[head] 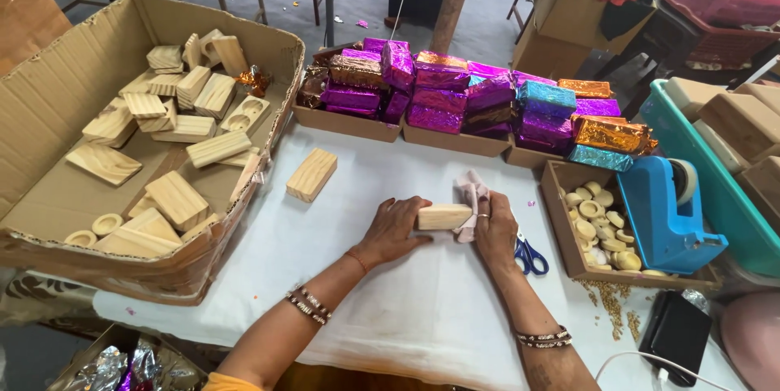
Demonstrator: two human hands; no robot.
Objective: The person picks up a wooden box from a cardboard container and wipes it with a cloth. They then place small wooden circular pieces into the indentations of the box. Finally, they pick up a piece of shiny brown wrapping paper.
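Both hands mid-table on white cloth (422,310). Left hand (396,228) closed round near-left end of wooden block (443,216), fingers wrapped, thumb side under. Right hand (494,228) shut on block's right end plus a pink cloth (471,196) bunched between palm and wood; cloth sticks up on far side. Block held level, just off or on the table surface, can't tell which.

Nearby: blue-handled scissors (530,255) touching right of right hand. Spare wooden block (311,174) lying far-left of hands. Big cardboard box (73,90) w/ many wood pieces at left. Foil-wrapped packs (455,99), purple/copper/blue, stacked along far edge. Tray of small wooden rounds (597,224) and blue tape dispenser (668,208) at right.

Risks, as judged: cloth grip is loose-looking, so block could slip out of right hand. Right wrist is close to scissors; a sideways sweep could knock them or nick skin. Elbow swing right could tip tray of rounds.
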